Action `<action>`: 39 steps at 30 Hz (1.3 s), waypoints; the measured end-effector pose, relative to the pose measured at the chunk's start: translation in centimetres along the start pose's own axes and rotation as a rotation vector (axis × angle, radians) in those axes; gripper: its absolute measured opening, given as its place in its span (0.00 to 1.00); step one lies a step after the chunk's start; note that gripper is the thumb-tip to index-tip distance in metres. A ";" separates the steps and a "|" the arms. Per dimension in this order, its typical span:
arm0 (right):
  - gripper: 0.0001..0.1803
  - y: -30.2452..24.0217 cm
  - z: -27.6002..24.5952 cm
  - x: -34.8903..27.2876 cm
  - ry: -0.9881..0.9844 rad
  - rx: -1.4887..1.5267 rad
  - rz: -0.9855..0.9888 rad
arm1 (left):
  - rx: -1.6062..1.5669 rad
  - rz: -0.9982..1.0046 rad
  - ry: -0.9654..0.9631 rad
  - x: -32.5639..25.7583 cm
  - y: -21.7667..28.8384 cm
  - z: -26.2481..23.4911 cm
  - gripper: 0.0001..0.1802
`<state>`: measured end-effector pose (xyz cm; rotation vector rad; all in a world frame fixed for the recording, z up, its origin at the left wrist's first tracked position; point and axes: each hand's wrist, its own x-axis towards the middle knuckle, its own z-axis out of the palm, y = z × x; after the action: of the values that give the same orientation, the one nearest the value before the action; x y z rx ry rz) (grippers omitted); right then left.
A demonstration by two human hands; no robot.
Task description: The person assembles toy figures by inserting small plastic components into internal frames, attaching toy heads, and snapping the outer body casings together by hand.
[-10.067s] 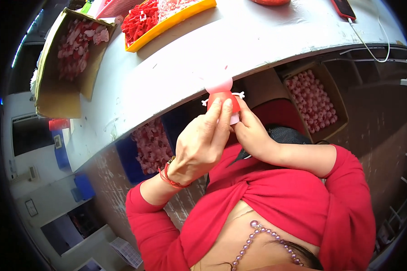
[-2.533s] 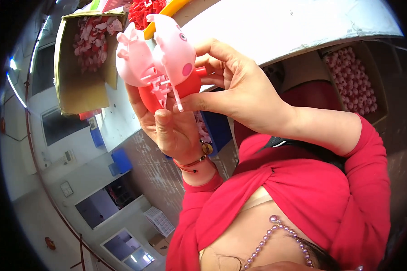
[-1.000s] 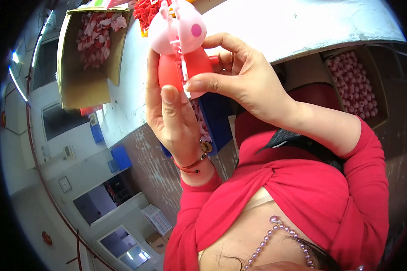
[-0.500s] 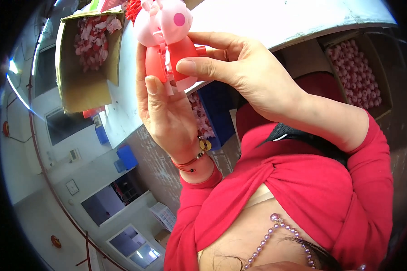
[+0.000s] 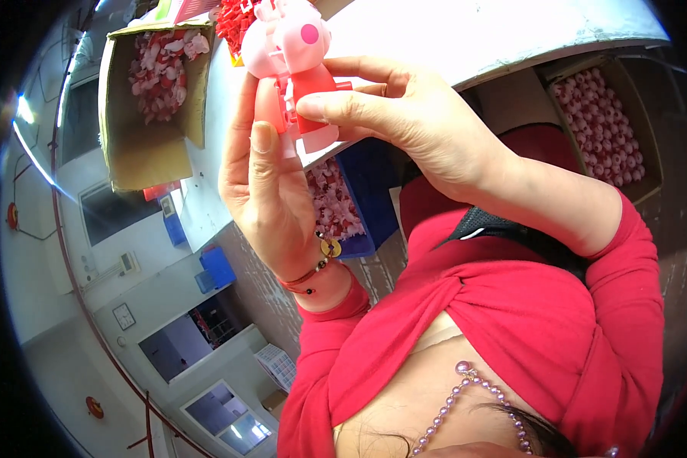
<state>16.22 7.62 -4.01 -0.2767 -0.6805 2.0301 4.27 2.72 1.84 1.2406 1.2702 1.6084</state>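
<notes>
**White worktable, pig toy held up over it**

A white worktable (image 5: 466, 38) is bearing a cardboard box (image 5: 141, 145) of pink parts. Above its edge, the left hand (image 5: 271, 183) is gripping a pink-and-red pig toy (image 5: 294, 61), while the right hand (image 5: 404, 122) is pinching its red body.

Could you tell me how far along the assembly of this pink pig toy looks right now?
Looks done: the pink head sits on the red body of the pig figure. In hand: the left hand grips the body while the right hand pinches a small part at its side. Left: the cardboard box and the blue bin hold more pink pieces.
</notes>
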 end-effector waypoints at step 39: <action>0.30 -0.8 -0.1 -0.1 -0.008 -0.010 -0.037 | 0.228 0.214 -0.006 0.5 -1.0 1.6 0.25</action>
<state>16.88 7.92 -3.59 -0.2600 -0.6962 1.9938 5.66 3.86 1.06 1.5653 1.3857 1.6393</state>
